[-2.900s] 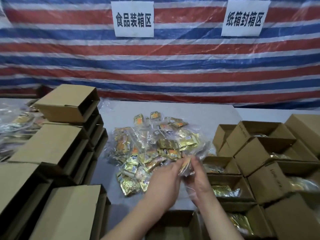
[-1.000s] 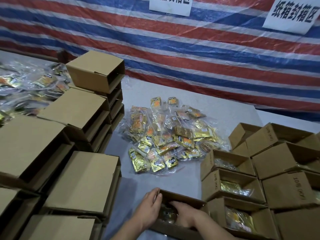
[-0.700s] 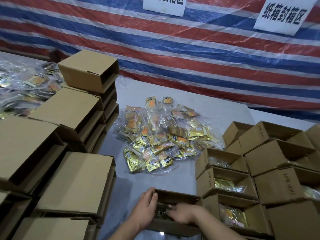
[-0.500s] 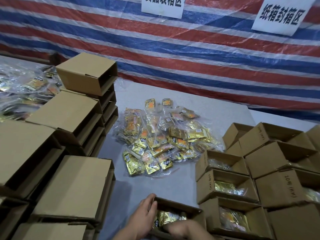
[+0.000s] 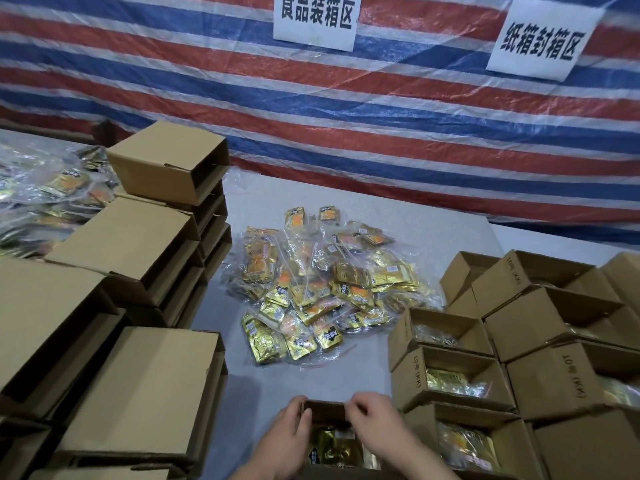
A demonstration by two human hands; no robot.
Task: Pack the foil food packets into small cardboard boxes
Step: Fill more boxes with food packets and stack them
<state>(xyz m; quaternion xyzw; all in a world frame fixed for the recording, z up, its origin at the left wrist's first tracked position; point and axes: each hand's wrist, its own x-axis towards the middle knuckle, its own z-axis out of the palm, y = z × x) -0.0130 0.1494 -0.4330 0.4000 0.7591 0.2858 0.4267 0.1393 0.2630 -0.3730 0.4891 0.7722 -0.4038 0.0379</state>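
Both hands, left [image 5: 287, 441] and right [image 5: 381, 429], grip the box [image 5: 325, 410] (apparently its far flap) over foil packets [image 5: 332, 448].

- A white paper sign [image 5: 317, 20] on the striped tarpaulin [image 5: 346, 109], top centre, reads "食品装箱区"; its upper edge is cut off by the frame.
- A second white paper sign [image 5: 542, 41], further right on the same tarpaulin, reads "纸箱封箱区".
- Three cardboard boxes at right carry "10号 (KX)" printed on their sides: [image 5: 417, 372], [image 5: 573, 377], [image 5: 516, 268].
- Print on the foil packets [image 5: 325, 292] is too small to read.
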